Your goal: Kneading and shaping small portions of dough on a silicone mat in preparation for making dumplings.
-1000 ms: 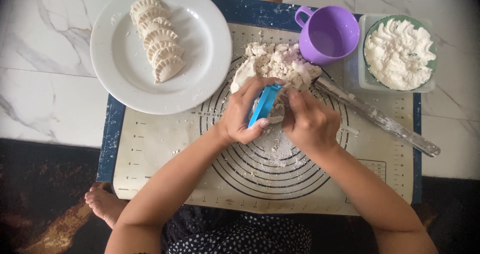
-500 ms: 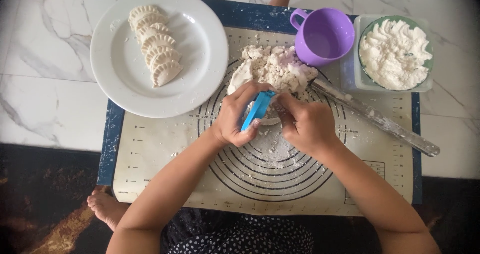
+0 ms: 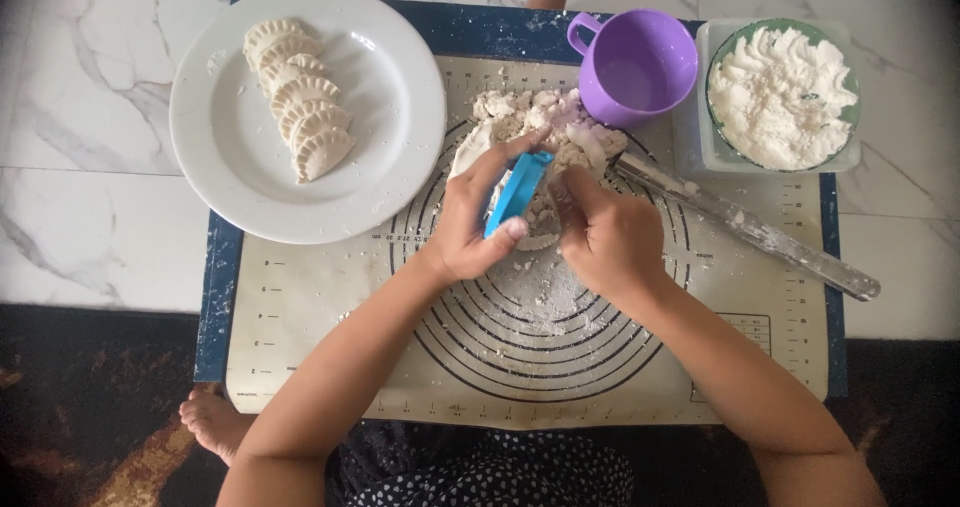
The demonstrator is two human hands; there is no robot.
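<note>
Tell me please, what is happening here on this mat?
A person sits at a baking mat. The left hand holds a blue mould upright, and the right hand works at dough beside it, in front of a dough heap. Six shaped dumplings lie on a white plate. A purple cup, a flour bowl and a rolling pin lie to the right.

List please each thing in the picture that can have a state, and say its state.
Blue mould: half folded, held in left hand.
Right hand: fingers on the dough at the mould.
Dough heap: loose, crumbly, on the mat.
White plate: holds a row of shaped dumplings.
Purple cup: upright; contents unclear.
Flour bowl: full.
Rolling pin: lying floury on the mat.
</note>
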